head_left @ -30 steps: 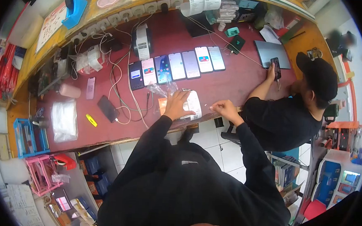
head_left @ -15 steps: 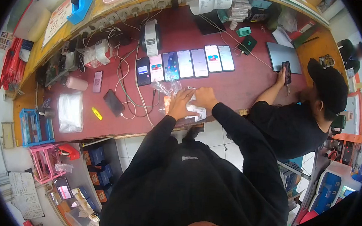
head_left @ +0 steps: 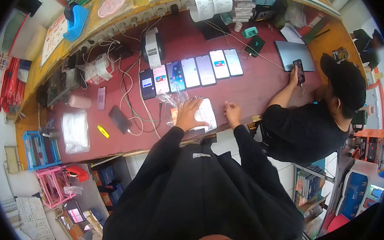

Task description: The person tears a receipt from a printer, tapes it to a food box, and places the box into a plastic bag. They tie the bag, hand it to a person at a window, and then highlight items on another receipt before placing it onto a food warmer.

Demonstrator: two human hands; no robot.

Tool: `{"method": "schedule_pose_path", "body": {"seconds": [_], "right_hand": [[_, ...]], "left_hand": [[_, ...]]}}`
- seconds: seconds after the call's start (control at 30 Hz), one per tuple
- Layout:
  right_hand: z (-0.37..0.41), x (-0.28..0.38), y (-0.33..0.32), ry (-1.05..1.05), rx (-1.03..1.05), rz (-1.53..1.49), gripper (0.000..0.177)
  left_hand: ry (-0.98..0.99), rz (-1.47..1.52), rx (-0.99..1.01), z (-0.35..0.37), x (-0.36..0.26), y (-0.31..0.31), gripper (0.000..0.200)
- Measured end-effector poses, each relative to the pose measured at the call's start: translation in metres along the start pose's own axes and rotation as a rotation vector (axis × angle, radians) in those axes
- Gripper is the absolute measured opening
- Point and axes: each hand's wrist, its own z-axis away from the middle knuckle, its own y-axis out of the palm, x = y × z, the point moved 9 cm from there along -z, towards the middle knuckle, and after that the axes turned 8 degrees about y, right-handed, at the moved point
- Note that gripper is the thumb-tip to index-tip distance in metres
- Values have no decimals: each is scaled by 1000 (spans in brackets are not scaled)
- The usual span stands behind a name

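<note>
My left hand [head_left: 189, 114] lies with fingers spread on a small package with a white printed label [head_left: 206, 113], pressing it to the red table near the front edge. Clear crinkled plastic [head_left: 171, 97] shows at the package's left, with an orange patch under it. To the right, apart from the package, my right hand [head_left: 232, 114] is held with its fingers curled in; whether something small is in them is hidden. Beyond my hands stands a row of several smartphones [head_left: 188, 72] with lit screens, lying face up side by side.
A person in a black cap [head_left: 341, 80] at the right holds a phone [head_left: 298, 73] beside a laptop [head_left: 295, 56]. A label printer [head_left: 152, 49], tangled cables, a dark phone [head_left: 120, 119], a yellow highlighter [head_left: 103, 131] and a stack of plastic bags [head_left: 75, 131] occupy the left side.
My right hand has drawn away from the package to the right, uncovering more of its white label. The left hand stays on the package. The camera view has shifted slightly.
</note>
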Motion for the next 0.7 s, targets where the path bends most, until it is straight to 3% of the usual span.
{"method": "schedule_pose_path", "body": {"seconds": [0.07, 0.1, 0.2, 0.3, 0.4, 0.43, 0.53, 0.57, 0.67, 0.7], "right_hand": [[38, 30, -11, -288, -304, -63, 36], [71, 62, 4, -385, -148, -2, 42], [95, 40, 61, -423, -61, 36, 45], [77, 26, 66, -345, 15, 20, 51], [85, 58, 51, -271, 152, 651, 54], [77, 52, 44, -151, 48, 1004, 54], [80, 83, 10, -257, -269, 830, 54], [87, 97, 21, -392, -295, 849, 55], [128, 129, 77, -791, -362, 884, 58], [135, 131, 105, -772, -258, 933, 58]], "left_hand": [[5, -6, -13, -2, 2, 0, 112], [9, -6, -18, -1, 2, 0, 111], [13, -12, -16, 2, 1, 4, 109], [27, -15, -25, -4, 3, 5, 110], [24, -14, 18, 1, -2, -1, 109], [19, -14, 31, 1, -3, -5, 107], [157, 188, -246, 17, -17, -60, 101], [219, 135, -338, 31, -27, -89, 81], [127, 309, -531, 85, -3, -128, 56], [75, 331, -577, 102, 6, -138, 50]]}}
